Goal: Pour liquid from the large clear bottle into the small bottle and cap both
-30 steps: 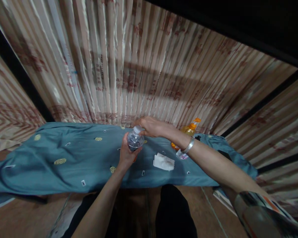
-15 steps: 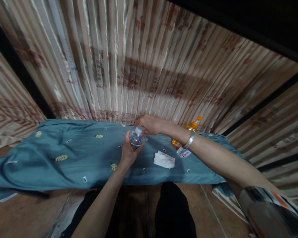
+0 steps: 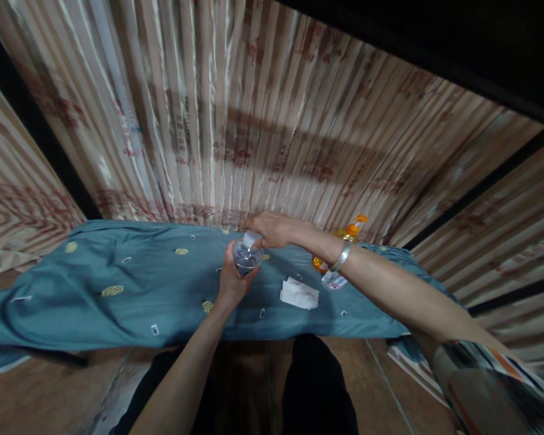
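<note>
My left hand (image 3: pixel 234 279) wraps round a clear plastic bottle (image 3: pixel 246 256) above the cloth, its thumb and fingers on opposite sides. The bottle tilts slightly, with its pale, whitish cap (image 3: pixel 252 238) uppermost. From the right, my right hand (image 3: pixel 269 228) reaches over to the cap, fingers bent and closed at its far side. Part of those fingertips is hidden behind the cap and the hand itself. A silver bracelet (image 3: pixel 341 257) circles my right wrist.
A teal patterned cloth (image 3: pixel 149 290) covers the low bench. Right of the bottle lies a folded white tissue (image 3: pixel 300 293). Beyond it, partly behind my right forearm, are an orange pump bottle (image 3: pixel 351 231) and a clear bottle (image 3: pixel 333 280). A pleated curtain (image 3: pixel 236 121) hangs behind.
Both hands and the bottle have shifted slightly left in the view. The bottle's cap tilts a little differently, and my right hand is still at it.
</note>
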Tool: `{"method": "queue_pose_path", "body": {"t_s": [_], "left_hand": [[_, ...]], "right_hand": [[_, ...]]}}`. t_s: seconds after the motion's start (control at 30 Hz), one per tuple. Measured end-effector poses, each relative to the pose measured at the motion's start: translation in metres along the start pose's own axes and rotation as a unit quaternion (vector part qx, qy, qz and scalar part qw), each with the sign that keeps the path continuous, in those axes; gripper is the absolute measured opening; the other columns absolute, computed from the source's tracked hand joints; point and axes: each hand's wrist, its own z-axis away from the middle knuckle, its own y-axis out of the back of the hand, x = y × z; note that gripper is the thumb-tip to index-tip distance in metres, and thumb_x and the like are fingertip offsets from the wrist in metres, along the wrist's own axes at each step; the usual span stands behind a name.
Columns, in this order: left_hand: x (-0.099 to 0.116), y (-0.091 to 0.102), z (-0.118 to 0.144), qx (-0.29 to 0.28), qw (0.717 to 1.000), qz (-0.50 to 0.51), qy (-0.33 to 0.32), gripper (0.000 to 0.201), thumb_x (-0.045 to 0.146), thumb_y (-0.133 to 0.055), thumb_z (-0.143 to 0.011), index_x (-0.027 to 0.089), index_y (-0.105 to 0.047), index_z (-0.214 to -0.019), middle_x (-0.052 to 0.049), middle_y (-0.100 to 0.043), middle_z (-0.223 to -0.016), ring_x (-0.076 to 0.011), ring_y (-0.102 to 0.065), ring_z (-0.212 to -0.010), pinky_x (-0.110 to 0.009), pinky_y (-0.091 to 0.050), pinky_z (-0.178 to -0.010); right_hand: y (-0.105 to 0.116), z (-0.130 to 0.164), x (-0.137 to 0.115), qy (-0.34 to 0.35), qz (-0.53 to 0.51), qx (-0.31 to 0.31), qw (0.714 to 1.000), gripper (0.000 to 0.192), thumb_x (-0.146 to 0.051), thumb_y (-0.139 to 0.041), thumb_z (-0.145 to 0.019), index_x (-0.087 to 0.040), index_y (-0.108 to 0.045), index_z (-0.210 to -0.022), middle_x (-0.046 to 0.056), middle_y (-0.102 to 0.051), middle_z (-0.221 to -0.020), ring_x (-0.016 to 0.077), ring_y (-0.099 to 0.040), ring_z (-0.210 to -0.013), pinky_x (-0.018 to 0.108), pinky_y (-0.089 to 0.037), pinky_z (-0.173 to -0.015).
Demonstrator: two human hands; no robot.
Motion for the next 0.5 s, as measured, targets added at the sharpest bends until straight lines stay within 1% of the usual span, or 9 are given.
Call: {"method": "queue_pose_path", "body": {"t_s": [0.03, 0.1, 0.2, 0.3, 0.4, 0.5], "left_hand": [[0.001, 0.000, 0.000, 0.001, 1.000, 0.000, 0.001, 0.098, 0.044, -0.086, -0.064, 0.019, -0.038, -0.146, -0.020, -0.059, -0.142, -0.0331, -0.060, -0.129, -0.049, -0.047, -0.107], [0.002, 0.000, 0.000, 0.005, 1.000, -0.001, 0.003, 0.097, 0.042, -0.087, -0.063, 0.018, -0.040, -0.145, -0.020, -0.060, -0.140, -0.0330, -0.061, -0.127, -0.048, -0.048, -0.106], [0.003, 0.000, 0.001, 0.008, 1.000, 0.001, 0.005, 0.096, 0.041, -0.086, -0.064, 0.019, -0.040, -0.145, -0.018, -0.062, -0.136, -0.0316, -0.063, -0.123, -0.047, -0.049, -0.104], [0.003, 0.000, 0.000, 0.014, 1.000, 0.004, 0.006, 0.095, 0.042, -0.085, -0.065, 0.020, -0.038, -0.146, -0.016, -0.062, -0.135, -0.0307, -0.064, -0.120, -0.046, -0.050, -0.102], [0.003, 0.000, 0.001, 0.016, 1.000, 0.008, 0.003, 0.096, 0.043, -0.085, -0.065, 0.021, -0.038, -0.146, -0.016, -0.061, -0.135, -0.0306, -0.063, -0.121, -0.046, -0.050, -0.103], [0.004, 0.000, 0.001, 0.012, 1.000, 0.011, 0.002, 0.096, 0.043, -0.086, -0.064, 0.020, -0.040, -0.144, -0.016, -0.062, -0.134, -0.0310, -0.063, -0.123, -0.046, -0.049, -0.105]], "right_hand": [[0.002, 0.001, -0.001, 0.005, 0.008, -0.010, 1.000, 0.037, -0.022, -0.072, -0.094, -0.010, -0.068, -0.129, 0.016, -0.077, -0.120, 0.0263, -0.072, -0.115, 0.027, -0.049, -0.085], [0.003, 0.001, -0.003, -0.009, 0.020, -0.018, 1.000, 0.028, -0.025, -0.066, -0.099, -0.008, -0.073, -0.120, 0.019, -0.078, -0.115, 0.0275, -0.073, -0.112, 0.028, -0.050, -0.085], [0.001, -0.001, -0.008, -0.038, 0.021, 0.004, 0.999, 0.036, -0.039, -0.063, -0.102, -0.007, -0.076, -0.114, 0.021, -0.079, -0.109, 0.0299, -0.074, -0.108, 0.030, -0.051, -0.084], [-0.006, -0.004, -0.010, -0.051, 0.013, 0.028, 0.998, 0.036, -0.041, -0.065, -0.101, -0.009, -0.076, -0.115, 0.020, -0.079, -0.107, 0.0298, -0.075, -0.106, 0.031, -0.052, -0.085], [-0.014, -0.004, -0.009, -0.054, -0.009, 0.053, 0.997, 0.034, -0.038, -0.068, -0.099, -0.012, -0.074, -0.119, 0.018, -0.080, -0.107, 0.0284, -0.076, -0.105, 0.031, -0.053, -0.086], [-0.020, -0.002, -0.008, -0.064, -0.037, 0.070, 0.995, 0.028, -0.035, -0.068, -0.099, -0.014, -0.075, -0.117, 0.016, -0.081, -0.106, 0.0274, -0.076, -0.105, 0.031, -0.054, -0.087]]}}
